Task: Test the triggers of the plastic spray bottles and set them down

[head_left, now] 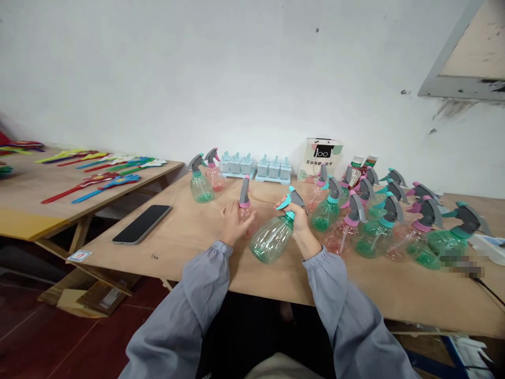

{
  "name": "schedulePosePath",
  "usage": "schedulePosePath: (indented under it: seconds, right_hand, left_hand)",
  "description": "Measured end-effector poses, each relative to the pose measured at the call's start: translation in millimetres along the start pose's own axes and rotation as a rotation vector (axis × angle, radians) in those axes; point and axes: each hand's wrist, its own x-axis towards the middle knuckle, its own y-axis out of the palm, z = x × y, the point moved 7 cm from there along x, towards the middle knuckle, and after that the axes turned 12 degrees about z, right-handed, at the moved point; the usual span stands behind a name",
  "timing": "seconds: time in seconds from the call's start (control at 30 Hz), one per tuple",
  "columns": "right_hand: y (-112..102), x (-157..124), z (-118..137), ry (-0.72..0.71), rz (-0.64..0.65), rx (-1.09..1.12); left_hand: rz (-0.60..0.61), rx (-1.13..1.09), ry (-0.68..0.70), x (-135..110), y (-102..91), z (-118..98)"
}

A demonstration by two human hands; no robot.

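Observation:
My right hand [299,221] grips a green spray bottle [272,238] by its neck and grey-and-turquoise trigger head. The bottle is tilted, its base towards the lower left, above the table. My left hand [235,223] is wrapped round a pink spray bottle [245,202] that stands upright; the hand hides most of its body. Just behind stand a green spray bottle [202,188] and a pink spray bottle [215,176]. To the right of my right hand several more green and pink bottles are grouped, among them a green one [326,215] and a pink one [340,235].
A phone [142,224] lies on the wooden table [189,231] at the left. Light-blue ice-pop moulds [274,171] and a printed box [320,159] stand by the wall. Colourful flat flower-headed sticks [106,184] lie on another table at far left. A cable [487,284] runs off right.

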Motion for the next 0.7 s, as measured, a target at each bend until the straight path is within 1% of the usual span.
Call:
schedulePosePath:
  seconds: [0.2,0.3,0.4,0.6,0.7]
  right_hand:
    - [2.4,-0.2,6.2,-0.029,0.01,-0.024]
    - [4.0,-1.4,4.9,-0.004,0.045,-0.075]
    - [4.4,-2.6,2.9,0.013,0.04,-0.125]
    - [9.0,-3.9,8.9,-0.042,0.038,-0.216]
    - [10.0,-6.2,14.4,-0.062,0.069,-0.258]
  left_hand:
    - [0.025,-0.003,-0.005,1.2,1.0,0.8]
    - [0.035,0.005,-0.016,1.9,2.0,2.1]
    - [0.023,0.009,-0.013,1.6,2.0,2.4]
    - [0.018,0.006,-0.001,0.7,1.4,2.1]
    - [0.02,0.007,-0.003,0.7,1.3,2.7]
